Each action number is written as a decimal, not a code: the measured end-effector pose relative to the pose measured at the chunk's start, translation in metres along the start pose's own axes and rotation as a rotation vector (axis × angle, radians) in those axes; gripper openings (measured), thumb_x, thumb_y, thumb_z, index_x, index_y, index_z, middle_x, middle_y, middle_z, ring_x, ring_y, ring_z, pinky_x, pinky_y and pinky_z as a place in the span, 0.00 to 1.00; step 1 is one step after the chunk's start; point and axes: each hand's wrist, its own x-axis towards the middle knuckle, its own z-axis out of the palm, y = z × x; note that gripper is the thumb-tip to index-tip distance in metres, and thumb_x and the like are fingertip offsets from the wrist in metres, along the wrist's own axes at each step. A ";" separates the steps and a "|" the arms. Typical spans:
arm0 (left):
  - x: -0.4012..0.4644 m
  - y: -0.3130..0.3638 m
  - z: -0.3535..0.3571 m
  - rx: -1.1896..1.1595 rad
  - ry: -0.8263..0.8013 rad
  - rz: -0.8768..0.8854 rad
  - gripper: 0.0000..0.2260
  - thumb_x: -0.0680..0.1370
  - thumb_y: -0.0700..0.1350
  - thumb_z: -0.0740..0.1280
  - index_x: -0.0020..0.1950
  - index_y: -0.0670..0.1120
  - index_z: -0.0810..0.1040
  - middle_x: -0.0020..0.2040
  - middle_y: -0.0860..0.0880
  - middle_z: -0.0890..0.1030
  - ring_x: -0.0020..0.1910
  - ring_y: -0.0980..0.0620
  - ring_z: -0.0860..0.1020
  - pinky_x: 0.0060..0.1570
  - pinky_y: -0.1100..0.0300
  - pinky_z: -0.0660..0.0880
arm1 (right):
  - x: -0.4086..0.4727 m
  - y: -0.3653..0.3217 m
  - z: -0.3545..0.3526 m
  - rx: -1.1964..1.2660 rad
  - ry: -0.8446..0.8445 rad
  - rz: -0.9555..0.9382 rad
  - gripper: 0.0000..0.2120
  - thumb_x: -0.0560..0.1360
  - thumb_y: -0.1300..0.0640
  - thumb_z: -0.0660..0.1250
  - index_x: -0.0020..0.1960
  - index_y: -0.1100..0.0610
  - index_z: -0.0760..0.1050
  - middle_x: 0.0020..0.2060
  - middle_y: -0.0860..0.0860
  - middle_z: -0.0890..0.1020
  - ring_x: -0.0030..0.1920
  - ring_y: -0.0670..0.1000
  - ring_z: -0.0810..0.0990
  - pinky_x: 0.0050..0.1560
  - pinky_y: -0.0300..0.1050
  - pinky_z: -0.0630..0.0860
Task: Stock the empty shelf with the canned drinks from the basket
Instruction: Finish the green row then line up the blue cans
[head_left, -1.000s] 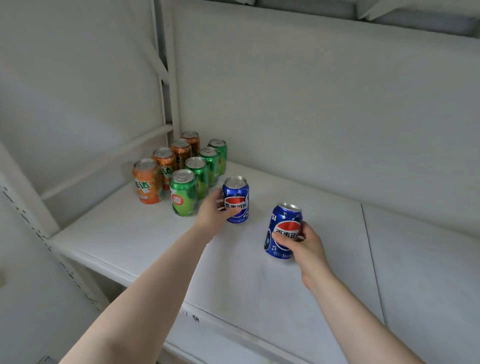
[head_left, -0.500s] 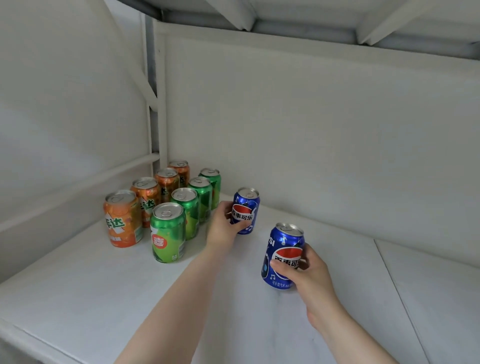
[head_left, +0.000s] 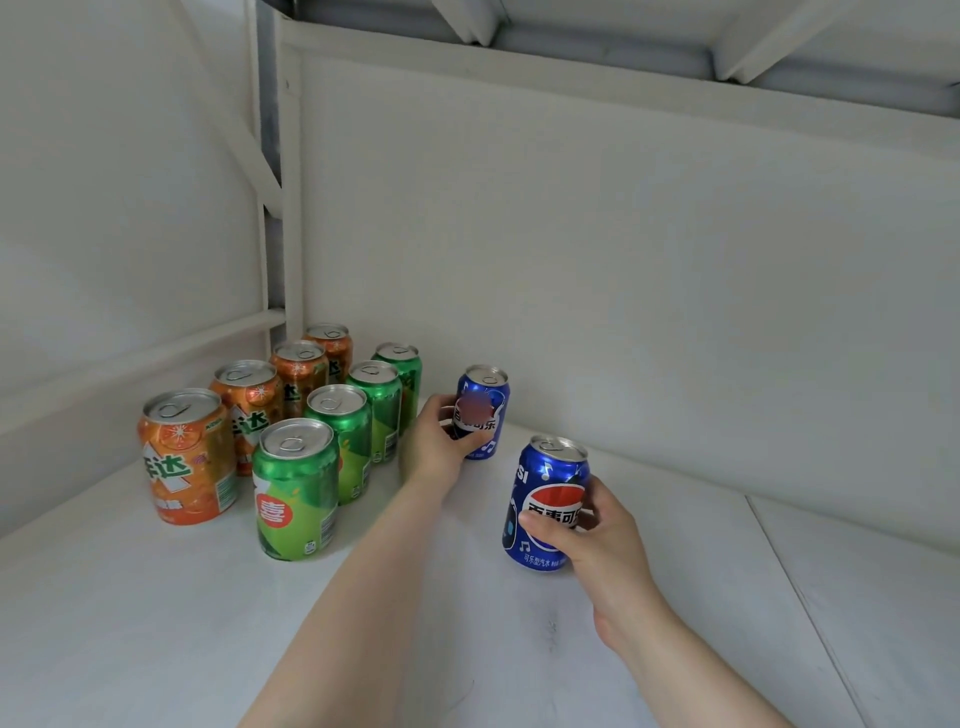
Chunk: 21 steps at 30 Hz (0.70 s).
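Currently the left hand (head_left: 441, 441) grips the rear blue can (head_left: 483, 410) near the back wall (head_left: 623, 286), while the right hand (head_left: 597, 525) grips the front blue can (head_left: 545, 504); both cans stand upright on the shelf (head_left: 156, 623). Just beside the left hand stands the green row (head_left: 358, 431), with the orange row (head_left: 244, 410) beyond it. Likely risks: the left knuckles nudging a green can, a domino topple, or an uneven blue row. No basket is in view.

Back-left corner blocked by orange cans (head_left: 188, 457) and green cans (head_left: 296, 488) in two rows. Two blue cans (head_left: 545, 504) stand mid-shelf. Bare white shelf (head_left: 779, 597) at right and front; back wall (head_left: 623, 286) close behind.
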 end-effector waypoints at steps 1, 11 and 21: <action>-0.001 0.000 0.000 0.006 0.001 0.000 0.24 0.66 0.43 0.78 0.59 0.50 0.74 0.56 0.51 0.81 0.48 0.52 0.79 0.51 0.52 0.79 | 0.000 0.000 0.000 -0.004 0.002 0.003 0.25 0.63 0.64 0.79 0.56 0.49 0.78 0.47 0.47 0.85 0.48 0.47 0.84 0.43 0.38 0.79; -0.046 0.039 -0.032 -0.102 -0.064 -0.212 0.28 0.80 0.56 0.60 0.75 0.44 0.61 0.74 0.46 0.66 0.72 0.47 0.65 0.65 0.55 0.63 | 0.006 -0.003 0.026 -0.011 0.026 -0.004 0.27 0.64 0.68 0.77 0.59 0.50 0.76 0.48 0.47 0.84 0.43 0.40 0.83 0.39 0.33 0.77; -0.055 0.083 -0.064 0.083 -0.218 -0.127 0.14 0.78 0.54 0.63 0.50 0.45 0.80 0.47 0.46 0.84 0.48 0.47 0.82 0.52 0.50 0.78 | 0.049 0.005 0.100 -0.155 0.154 -0.071 0.39 0.49 0.44 0.77 0.59 0.52 0.74 0.51 0.52 0.82 0.49 0.50 0.83 0.52 0.53 0.81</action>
